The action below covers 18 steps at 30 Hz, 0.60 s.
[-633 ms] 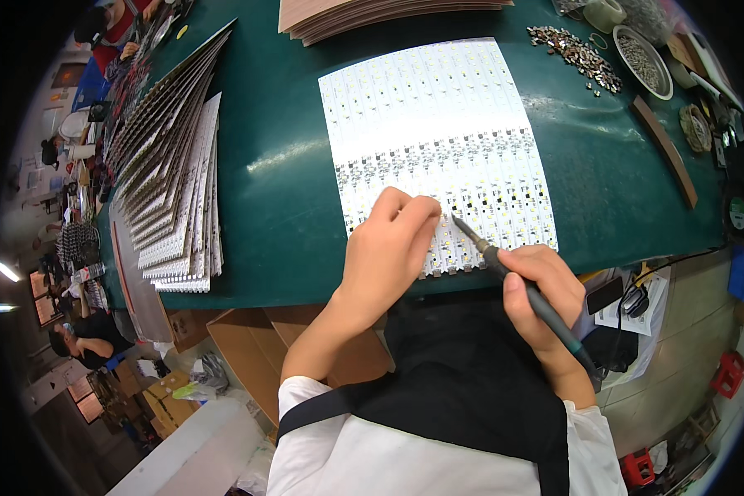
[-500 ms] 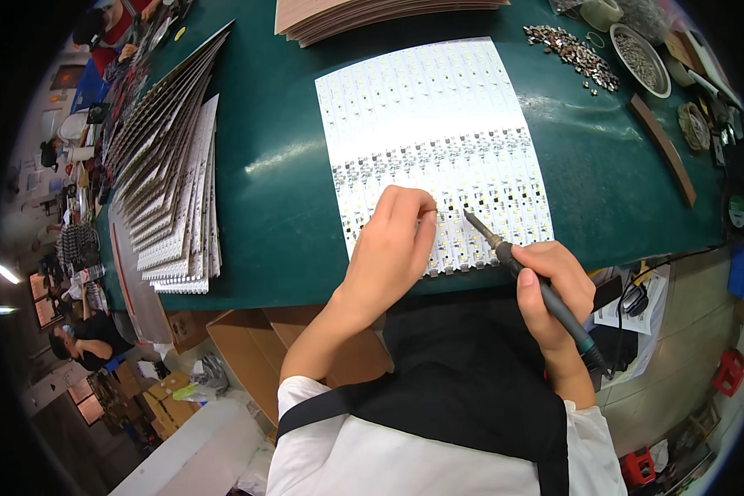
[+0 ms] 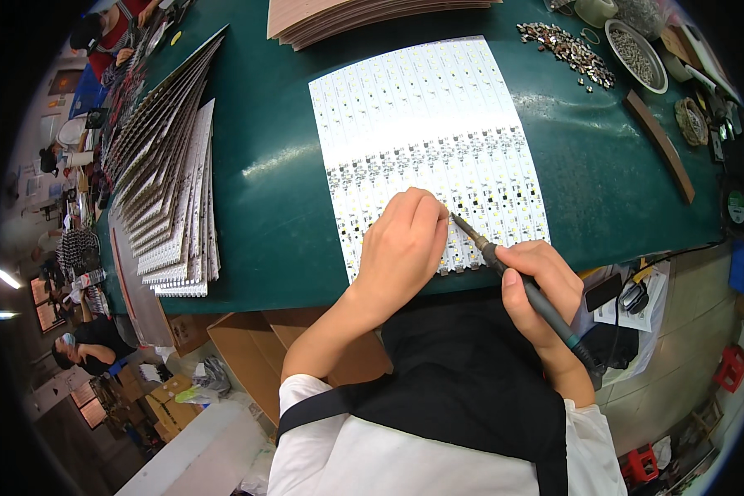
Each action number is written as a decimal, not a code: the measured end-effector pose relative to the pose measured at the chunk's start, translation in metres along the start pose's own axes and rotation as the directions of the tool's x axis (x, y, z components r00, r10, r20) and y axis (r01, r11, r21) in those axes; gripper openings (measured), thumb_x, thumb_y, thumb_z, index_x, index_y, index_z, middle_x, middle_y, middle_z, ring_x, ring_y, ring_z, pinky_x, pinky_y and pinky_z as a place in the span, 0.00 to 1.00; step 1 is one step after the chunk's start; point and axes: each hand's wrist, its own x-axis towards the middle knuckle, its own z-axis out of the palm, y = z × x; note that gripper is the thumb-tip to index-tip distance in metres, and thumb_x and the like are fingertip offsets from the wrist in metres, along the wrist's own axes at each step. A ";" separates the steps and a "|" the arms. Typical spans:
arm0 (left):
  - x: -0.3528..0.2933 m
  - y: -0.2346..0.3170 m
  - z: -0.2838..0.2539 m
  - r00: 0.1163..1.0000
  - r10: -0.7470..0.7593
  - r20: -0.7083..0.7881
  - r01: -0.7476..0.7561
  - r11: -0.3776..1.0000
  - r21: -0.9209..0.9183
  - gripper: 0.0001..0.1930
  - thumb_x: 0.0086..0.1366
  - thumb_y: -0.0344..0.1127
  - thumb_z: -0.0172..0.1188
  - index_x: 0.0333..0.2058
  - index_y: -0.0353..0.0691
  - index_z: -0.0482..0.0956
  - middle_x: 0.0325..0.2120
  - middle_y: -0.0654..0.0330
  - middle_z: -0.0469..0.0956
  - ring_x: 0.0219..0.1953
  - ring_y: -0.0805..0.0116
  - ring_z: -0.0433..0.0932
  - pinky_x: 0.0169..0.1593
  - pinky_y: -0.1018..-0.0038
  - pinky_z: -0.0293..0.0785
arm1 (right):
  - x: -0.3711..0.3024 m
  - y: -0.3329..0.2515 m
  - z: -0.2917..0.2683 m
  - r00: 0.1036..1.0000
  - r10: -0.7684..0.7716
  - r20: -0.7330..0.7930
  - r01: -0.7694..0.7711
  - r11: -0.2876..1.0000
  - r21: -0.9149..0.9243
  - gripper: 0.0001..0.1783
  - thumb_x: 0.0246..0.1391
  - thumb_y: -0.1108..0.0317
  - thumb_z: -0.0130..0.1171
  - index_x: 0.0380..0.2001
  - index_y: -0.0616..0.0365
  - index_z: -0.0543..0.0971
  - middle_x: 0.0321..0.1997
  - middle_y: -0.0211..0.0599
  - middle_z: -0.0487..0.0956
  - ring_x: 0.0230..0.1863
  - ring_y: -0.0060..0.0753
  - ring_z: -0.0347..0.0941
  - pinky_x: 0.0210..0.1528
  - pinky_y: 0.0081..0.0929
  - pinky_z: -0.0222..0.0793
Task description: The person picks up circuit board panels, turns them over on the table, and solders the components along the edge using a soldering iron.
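Note:
A white panel of LED circuit strips [image 3: 422,91], studded with small black parts and yellowish dots, lies on the green table [image 3: 264,223] in front of me. My right hand [image 3: 546,277] is wrapped round the dark handle of a soldering iron [image 3: 481,241]. The iron's tip points up and left, beside the fingertips of my left hand, near a row of black parts. Over the panel's lower half rests my left hand [image 3: 401,248], thumb and forefinger pinched together. Whatever lies between them is too small to make out.
Fanned circuit panels [image 3: 169,198] stand stacked at left. Brown sheets [image 3: 380,23] are piled at the far edge. Small metal parts [image 3: 566,50] lie far right beside a bowl [image 3: 665,78] of more parts. A curved brown strip [image 3: 661,145] is at right. Other people are at far left.
The iron's tip has shifted left and slightly down, close to my left fingertips. My left hand has moved slightly right, still pinched.

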 end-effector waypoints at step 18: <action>0.008 0.005 0.005 0.995 -0.070 0.070 0.080 0.985 -0.152 0.07 0.58 0.21 0.59 0.34 0.34 0.72 0.31 0.53 0.74 0.32 0.56 0.77 0.36 0.67 0.74 | -0.003 0.006 -0.013 0.998 0.028 -0.052 -0.027 1.000 0.014 0.09 0.46 0.80 0.58 0.34 0.69 0.80 0.25 0.43 0.77 0.27 0.35 0.74 0.31 0.27 0.71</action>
